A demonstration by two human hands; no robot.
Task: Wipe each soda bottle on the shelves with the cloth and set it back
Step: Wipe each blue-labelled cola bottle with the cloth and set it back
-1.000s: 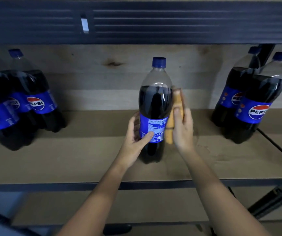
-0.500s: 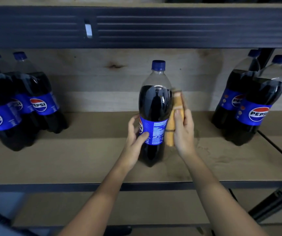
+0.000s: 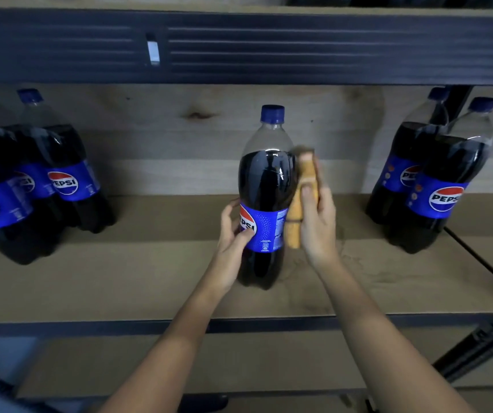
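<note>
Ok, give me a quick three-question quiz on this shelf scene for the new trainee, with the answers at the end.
1. True or false: the middle bottle lies on its side on the shelf.
2. Which of the hands presses the cloth against that bottle: A, left hand, or B, right hand?
3. Fill in: the cap on the middle bottle is ____ in colour.

Key: 1 false, it stands upright. 2 B, while the left hand grips the label. 3 blue.
</note>
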